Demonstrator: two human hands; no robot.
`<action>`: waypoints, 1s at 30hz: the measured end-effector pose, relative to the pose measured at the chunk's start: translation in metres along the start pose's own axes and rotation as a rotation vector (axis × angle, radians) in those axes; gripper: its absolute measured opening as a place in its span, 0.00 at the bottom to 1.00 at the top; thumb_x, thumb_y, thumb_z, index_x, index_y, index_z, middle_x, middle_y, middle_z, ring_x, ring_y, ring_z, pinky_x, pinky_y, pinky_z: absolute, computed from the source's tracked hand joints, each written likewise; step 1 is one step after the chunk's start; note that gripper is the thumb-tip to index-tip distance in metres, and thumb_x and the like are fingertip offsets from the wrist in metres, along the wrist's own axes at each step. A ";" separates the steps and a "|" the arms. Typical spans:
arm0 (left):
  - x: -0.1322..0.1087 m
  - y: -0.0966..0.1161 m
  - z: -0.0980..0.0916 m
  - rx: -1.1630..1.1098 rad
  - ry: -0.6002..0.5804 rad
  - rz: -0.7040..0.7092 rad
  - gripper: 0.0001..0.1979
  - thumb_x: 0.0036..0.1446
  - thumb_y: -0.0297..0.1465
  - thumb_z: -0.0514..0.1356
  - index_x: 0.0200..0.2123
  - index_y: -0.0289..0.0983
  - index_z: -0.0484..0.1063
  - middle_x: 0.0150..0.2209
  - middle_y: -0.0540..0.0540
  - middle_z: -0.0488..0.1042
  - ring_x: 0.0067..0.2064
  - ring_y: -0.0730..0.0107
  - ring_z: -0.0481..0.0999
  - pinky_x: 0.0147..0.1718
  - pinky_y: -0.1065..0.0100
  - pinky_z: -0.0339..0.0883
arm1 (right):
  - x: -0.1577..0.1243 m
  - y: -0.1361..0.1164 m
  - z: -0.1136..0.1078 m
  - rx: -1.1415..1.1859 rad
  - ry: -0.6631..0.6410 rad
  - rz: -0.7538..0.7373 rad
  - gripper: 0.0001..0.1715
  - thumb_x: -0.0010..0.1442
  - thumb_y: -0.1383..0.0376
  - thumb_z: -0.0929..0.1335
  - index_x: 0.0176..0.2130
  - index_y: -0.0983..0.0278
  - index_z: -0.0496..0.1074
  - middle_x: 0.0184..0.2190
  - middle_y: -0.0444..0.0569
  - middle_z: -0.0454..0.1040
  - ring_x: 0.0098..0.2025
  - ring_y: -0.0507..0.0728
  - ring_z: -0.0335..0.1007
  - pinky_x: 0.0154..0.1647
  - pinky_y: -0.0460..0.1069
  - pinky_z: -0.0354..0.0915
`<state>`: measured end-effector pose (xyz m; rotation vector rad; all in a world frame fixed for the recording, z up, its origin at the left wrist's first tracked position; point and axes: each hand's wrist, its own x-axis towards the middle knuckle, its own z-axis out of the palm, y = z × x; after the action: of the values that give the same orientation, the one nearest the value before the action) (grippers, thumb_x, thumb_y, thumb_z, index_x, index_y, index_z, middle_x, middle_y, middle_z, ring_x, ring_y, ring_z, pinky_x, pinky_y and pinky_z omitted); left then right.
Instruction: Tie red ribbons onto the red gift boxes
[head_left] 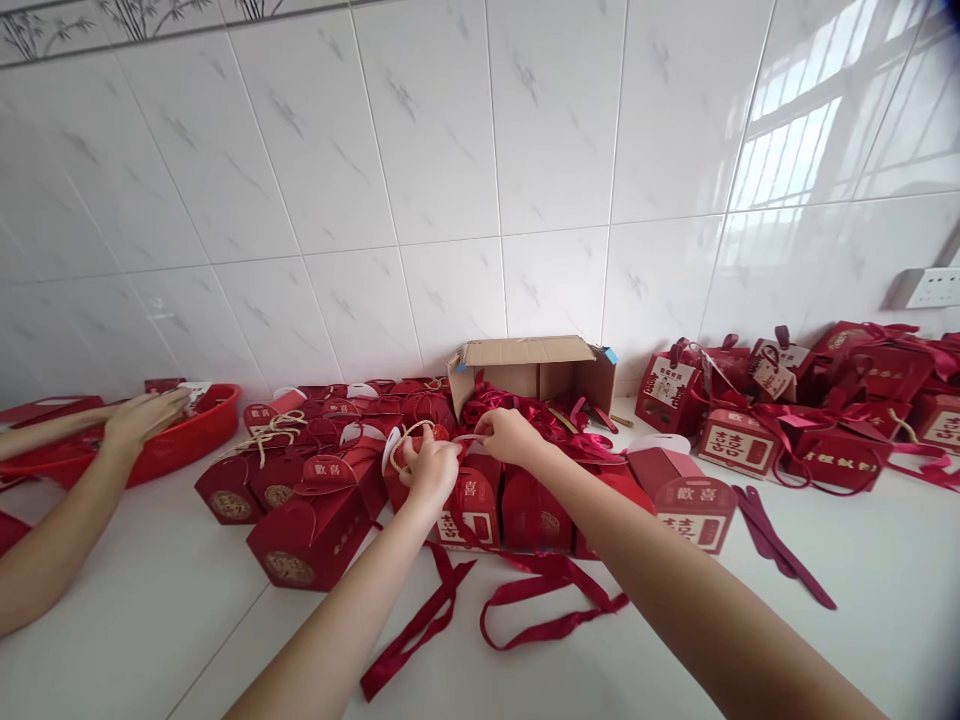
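My left hand is closed in a pinch above a red gift box with gold and white lettering. My right hand pinches as well, a little to the right, and a ribbon stretches between the two. Beside my left fingers curves a beige cord handle. Dark red ribbon tails trail from the row of boxes onto the white table. Just left stands a closed dark red box. My fingers partly hide the top of the box beneath them.
A cardboard carton holding loose red ribbons lies against the tiled wall. More red boxes crowd the right side, near flat dark red strips. At left, another person's hands reach over a red basin.
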<state>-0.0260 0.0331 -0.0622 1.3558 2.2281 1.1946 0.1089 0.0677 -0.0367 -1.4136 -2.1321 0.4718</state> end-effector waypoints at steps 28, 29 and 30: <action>0.008 -0.004 0.002 0.042 -0.010 0.085 0.23 0.56 0.38 0.56 0.56 0.46 0.66 0.64 0.42 0.57 0.60 0.49 0.64 0.59 0.46 0.51 | -0.003 -0.002 -0.005 0.017 -0.016 0.009 0.09 0.52 0.66 0.70 0.37 0.63 0.78 0.38 0.51 0.78 0.40 0.57 0.73 0.36 0.46 0.63; 0.009 -0.004 0.002 0.062 -0.003 0.088 0.23 0.56 0.38 0.55 0.56 0.47 0.66 0.64 0.42 0.57 0.60 0.48 0.64 0.58 0.46 0.52 | -0.003 -0.002 -0.005 0.021 -0.017 0.008 0.09 0.52 0.67 0.70 0.37 0.63 0.78 0.38 0.51 0.78 0.40 0.57 0.73 0.36 0.46 0.63; 0.009 -0.004 0.003 0.083 0.005 0.095 0.24 0.56 0.38 0.55 0.57 0.47 0.66 0.64 0.42 0.57 0.60 0.46 0.64 0.57 0.46 0.53 | -0.004 -0.003 -0.005 0.025 -0.019 0.008 0.10 0.52 0.68 0.70 0.37 0.62 0.78 0.38 0.51 0.78 0.40 0.56 0.73 0.36 0.45 0.63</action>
<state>-0.0317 0.0414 -0.0650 1.5072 2.2628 1.1487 0.1112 0.0630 -0.0318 -1.4099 -2.1283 0.5152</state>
